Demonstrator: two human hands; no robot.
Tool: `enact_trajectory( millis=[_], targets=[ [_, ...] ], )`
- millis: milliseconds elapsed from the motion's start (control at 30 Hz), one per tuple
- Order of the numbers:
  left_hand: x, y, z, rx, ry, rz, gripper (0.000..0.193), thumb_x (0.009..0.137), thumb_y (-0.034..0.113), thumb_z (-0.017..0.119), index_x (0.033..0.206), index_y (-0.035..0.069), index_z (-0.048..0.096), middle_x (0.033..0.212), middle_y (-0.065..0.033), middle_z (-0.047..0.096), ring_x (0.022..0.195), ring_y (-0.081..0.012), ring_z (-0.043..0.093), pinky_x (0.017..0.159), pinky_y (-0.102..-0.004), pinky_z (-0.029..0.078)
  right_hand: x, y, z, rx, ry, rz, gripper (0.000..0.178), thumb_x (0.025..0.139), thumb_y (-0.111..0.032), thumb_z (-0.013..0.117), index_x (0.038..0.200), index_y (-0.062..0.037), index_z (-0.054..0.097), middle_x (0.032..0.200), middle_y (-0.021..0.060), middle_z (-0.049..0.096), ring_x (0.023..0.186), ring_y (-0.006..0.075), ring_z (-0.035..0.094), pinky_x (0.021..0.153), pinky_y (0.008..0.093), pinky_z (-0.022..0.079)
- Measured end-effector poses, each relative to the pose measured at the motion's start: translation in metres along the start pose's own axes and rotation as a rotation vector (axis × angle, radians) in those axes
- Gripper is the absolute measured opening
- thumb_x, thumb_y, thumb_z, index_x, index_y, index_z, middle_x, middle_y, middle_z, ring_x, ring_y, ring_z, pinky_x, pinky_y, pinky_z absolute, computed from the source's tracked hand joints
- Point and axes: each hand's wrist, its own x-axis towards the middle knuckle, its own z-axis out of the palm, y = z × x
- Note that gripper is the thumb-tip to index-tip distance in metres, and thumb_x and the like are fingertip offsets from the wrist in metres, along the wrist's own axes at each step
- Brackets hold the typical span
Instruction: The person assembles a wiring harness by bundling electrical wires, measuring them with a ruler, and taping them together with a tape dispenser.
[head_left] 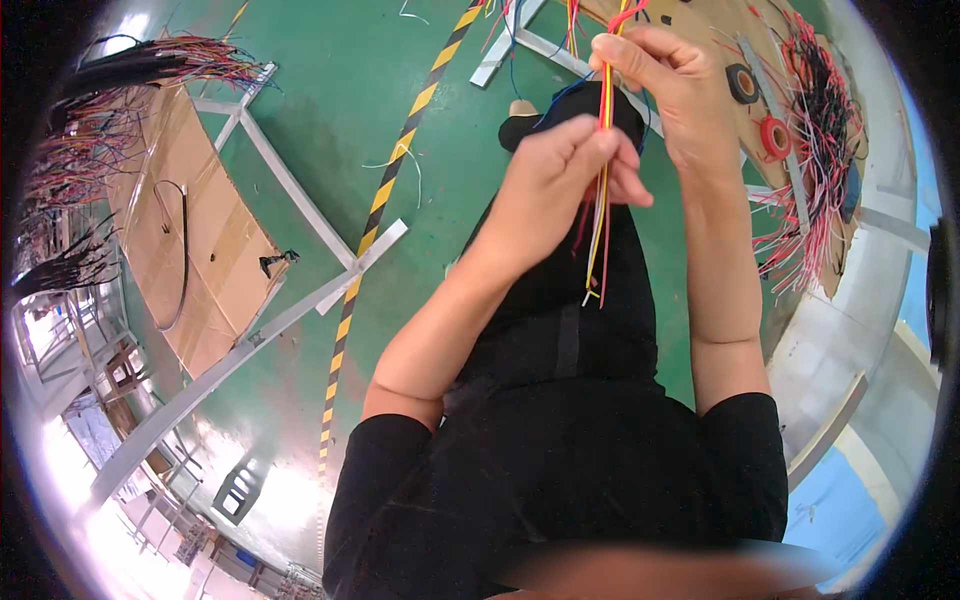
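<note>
A thin bundle of wires [607, 95], red, yellow and dark, runs between my two hands above my lap. My right hand [672, 80] pinches it near the top of the view, where a red strand curls over the fingers. Lower down, my left hand [570, 175] has its fingers closed around the same bundle. Below that hand the loose wire ends [594, 285] hang down, some with pale tips. Part of the bundle is hidden behind the left fingers, and its upper end leaves the view.
At right, a cardboard-topped table [715, 25] bears a black tape roll [742, 84], a red tape roll [775, 138], a metal ruler [800, 190] and heaped wires [820, 110]. On the left, cardboard [215, 245] on a metal frame [300, 195] carries dark wire bundles [130, 70]. Striped tape [385, 190] crosses the green floor.
</note>
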Motion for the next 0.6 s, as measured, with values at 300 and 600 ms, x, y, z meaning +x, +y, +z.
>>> enact_trajectory(
  millis=[300,600],
  targets=[
    [-0.049,-0.031,0.015,0.059,0.010,-0.274,0.023,0.100,0.014,0.043,0.096,-0.005,0.057,0.092,-0.0124,0.068,0.085,-0.0174,0.069,0.072,-0.0266,0.055,0.010,0.005,-0.013,0.226,0.067,0.118,0.018,0.087,-0.014,0.068,0.080,0.0030,0.067,0.069,0.0002,0.060,0.060,0.0048,0.049,0.056,0.0182,0.036],
    [-0.057,-0.036,0.020,0.068,0.070,-0.244,0.011,0.096,0.004,0.049,0.098,-0.005,0.056,0.094,-0.0124,0.068,0.091,-0.0183,0.069,0.074,-0.0265,0.055,0.000,-0.007,-0.010,0.161,0.074,0.152,0.018,0.086,-0.014,0.068,0.081,0.0031,0.068,0.070,0.0008,0.061,0.060,0.0050,0.049,0.056,0.0179,0.036]
  ],
)
